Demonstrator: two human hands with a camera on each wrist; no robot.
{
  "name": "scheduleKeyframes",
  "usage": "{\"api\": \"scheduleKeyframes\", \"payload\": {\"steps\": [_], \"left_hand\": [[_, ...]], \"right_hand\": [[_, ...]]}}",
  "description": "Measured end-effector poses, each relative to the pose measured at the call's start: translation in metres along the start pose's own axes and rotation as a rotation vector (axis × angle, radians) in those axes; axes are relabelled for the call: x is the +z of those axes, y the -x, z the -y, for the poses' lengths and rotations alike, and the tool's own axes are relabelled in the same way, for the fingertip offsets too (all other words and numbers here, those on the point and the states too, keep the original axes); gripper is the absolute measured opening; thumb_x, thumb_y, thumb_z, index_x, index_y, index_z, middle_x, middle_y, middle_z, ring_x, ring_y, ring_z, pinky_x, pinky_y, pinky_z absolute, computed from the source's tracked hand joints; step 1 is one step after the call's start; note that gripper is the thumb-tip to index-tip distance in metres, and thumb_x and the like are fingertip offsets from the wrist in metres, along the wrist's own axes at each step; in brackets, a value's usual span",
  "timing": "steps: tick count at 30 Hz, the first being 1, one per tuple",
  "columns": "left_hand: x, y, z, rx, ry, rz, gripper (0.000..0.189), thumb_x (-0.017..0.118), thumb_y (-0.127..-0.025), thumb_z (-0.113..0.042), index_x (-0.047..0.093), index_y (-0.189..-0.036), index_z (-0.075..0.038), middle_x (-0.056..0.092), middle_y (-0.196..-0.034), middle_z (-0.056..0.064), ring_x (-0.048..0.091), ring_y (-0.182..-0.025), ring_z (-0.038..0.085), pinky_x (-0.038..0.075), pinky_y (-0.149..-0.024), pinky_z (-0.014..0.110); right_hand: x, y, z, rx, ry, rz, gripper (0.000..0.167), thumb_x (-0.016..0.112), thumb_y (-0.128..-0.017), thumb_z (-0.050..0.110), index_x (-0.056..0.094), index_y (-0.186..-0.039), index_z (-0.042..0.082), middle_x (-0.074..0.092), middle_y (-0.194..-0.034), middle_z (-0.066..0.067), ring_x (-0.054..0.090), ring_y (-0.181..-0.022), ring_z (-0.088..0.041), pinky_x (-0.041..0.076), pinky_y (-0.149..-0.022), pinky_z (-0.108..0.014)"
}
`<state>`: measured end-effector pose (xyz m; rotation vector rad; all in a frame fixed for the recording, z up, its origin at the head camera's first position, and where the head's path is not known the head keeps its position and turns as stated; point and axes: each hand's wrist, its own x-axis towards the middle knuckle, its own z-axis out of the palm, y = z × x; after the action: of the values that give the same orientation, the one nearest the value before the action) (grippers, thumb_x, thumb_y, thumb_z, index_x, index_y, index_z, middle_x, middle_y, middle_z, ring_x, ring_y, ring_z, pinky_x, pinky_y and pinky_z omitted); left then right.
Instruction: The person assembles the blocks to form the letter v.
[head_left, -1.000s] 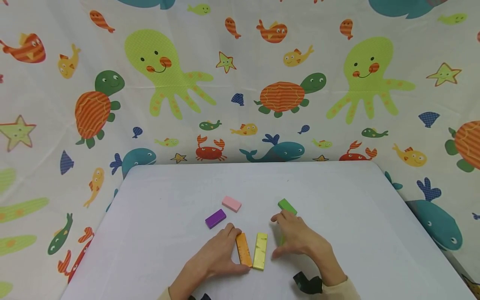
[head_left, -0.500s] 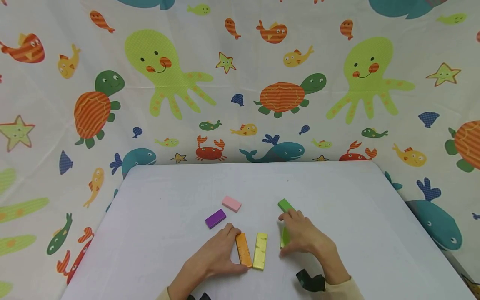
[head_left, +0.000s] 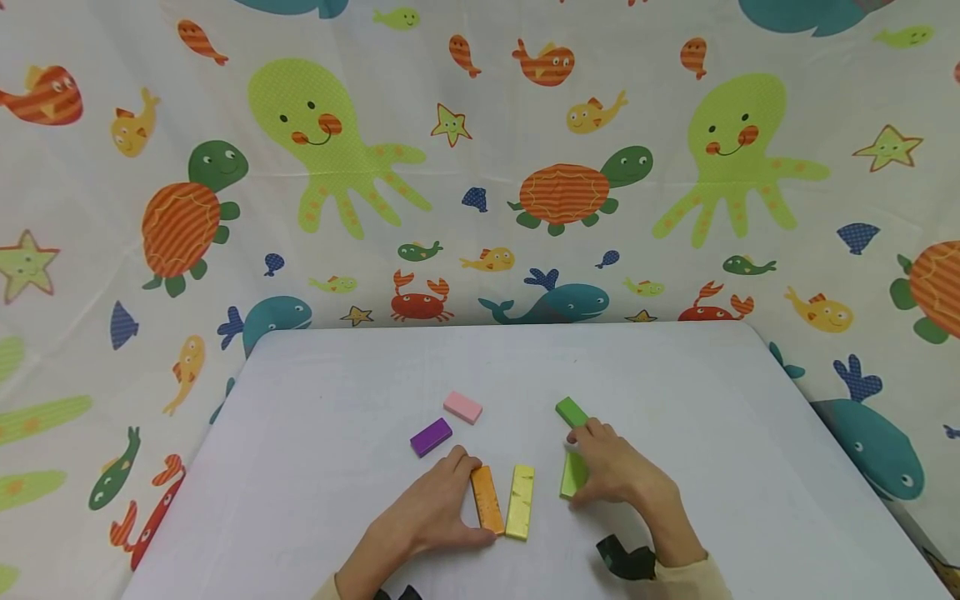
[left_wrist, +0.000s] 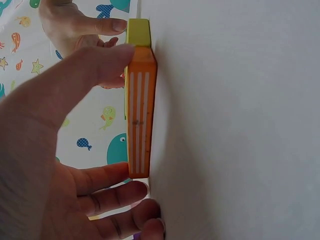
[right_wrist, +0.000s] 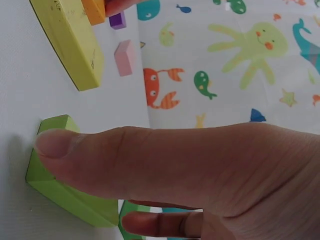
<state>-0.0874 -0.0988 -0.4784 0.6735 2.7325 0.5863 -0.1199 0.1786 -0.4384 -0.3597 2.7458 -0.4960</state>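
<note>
Flanking the yellow block (head_left: pixel 520 502), our left hand (head_left: pixel 433 506) pinches an orange block (head_left: pixel 487 500); our right hand (head_left: pixel 624 468) curves over a lime block (head_left: pixel 572 477), grip unclear.

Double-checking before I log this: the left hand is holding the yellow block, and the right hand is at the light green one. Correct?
Not quite. The left hand holds the orange block, not the yellow block, as the left wrist view shows. The right hand is at the light green block.

Orange block (head_left: pixel 487 500) in high head and close wrist views
</note>
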Motion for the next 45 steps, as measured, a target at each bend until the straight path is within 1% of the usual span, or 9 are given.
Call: {"api": "scheduleKeyframes", "payload": {"steps": [7,11,16,23,30,36,45], "left_hand": [[-0.001,0.000,-0.001,-0.002,0.002,0.000,0.090,0.076,-0.071,-0.067,0.052,-0.137,-0.010,0.050,-0.120,-0.003,0.049,-0.101,0.007,0.052,-0.100,0.032],[-0.002,0.001,-0.001,0.004,0.000,-0.002,0.088,0.076,-0.072,-0.067,0.052,-0.135,-0.010,0.051,-0.118,-0.003,0.050,-0.100,0.008,0.053,-0.099,0.032],[-0.002,0.001,-0.001,0.008,-0.002,-0.004,0.088,0.077,-0.071,-0.066,0.053,-0.134,-0.009,0.050,-0.117,-0.003,0.050,-0.098,0.008,0.053,-0.097,0.031],[-0.001,0.001,-0.002,0.003,0.001,-0.009,0.088,0.076,-0.071,-0.067,0.053,-0.134,-0.010,0.050,-0.117,-0.003,0.049,-0.097,0.007,0.053,-0.096,0.031],[-0.001,0.001,-0.002,0.005,0.006,-0.016,0.088,0.077,-0.070,-0.066,0.053,-0.133,-0.009,0.050,-0.116,-0.003,0.050,-0.097,0.007,0.054,-0.096,0.031],[-0.001,0.002,-0.002,0.010,0.004,-0.022,0.087,0.077,-0.070,-0.065,0.053,-0.132,-0.009,0.049,-0.115,-0.004,0.049,-0.096,0.006,0.053,-0.095,0.030],[0.000,0.002,-0.002,0.013,0.004,-0.025,0.087,0.077,-0.070,-0.065,0.053,-0.133,-0.009,0.050,-0.116,-0.003,0.050,-0.097,0.007,0.053,-0.096,0.030]], "right_hand": [[-0.002,-0.001,-0.003,0.006,0.001,0.025,0.070,0.095,-0.059,0.023,0.060,-0.117,0.007,0.055,-0.116,-0.008,0.049,-0.098,-0.022,0.048,-0.090,-0.047],[-0.002,-0.002,-0.005,0.021,-0.014,0.046,0.064,0.095,-0.061,0.022,0.061,-0.113,0.009,0.055,-0.109,-0.004,0.048,-0.094,-0.021,0.048,-0.085,-0.044],[-0.002,-0.003,-0.006,0.037,-0.040,0.062,0.061,0.095,-0.061,0.021,0.061,-0.111,0.011,0.055,-0.101,-0.002,0.047,-0.090,-0.020,0.046,-0.080,-0.041],[0.000,-0.005,-0.008,0.048,-0.063,0.062,0.057,0.093,-0.063,0.022,0.061,-0.110,0.013,0.055,-0.098,0.000,0.047,-0.089,-0.018,0.045,-0.081,-0.039],[-0.002,-0.005,-0.010,0.013,-0.064,0.041,0.057,0.093,-0.063,0.020,0.062,-0.110,0.011,0.055,-0.100,0.000,0.048,-0.090,-0.017,0.046,-0.081,-0.038],[-0.002,-0.006,-0.010,0.015,-0.072,0.029,0.057,0.093,-0.063,0.021,0.063,-0.111,0.011,0.055,-0.102,-0.001,0.048,-0.093,-0.016,0.047,-0.083,-0.039],[0.000,-0.007,-0.013,0.015,-0.086,0.039,0.054,0.093,-0.066,0.021,0.064,-0.110,0.011,0.056,-0.103,0.001,0.049,-0.097,-0.016,0.049,-0.090,-0.041]]}}
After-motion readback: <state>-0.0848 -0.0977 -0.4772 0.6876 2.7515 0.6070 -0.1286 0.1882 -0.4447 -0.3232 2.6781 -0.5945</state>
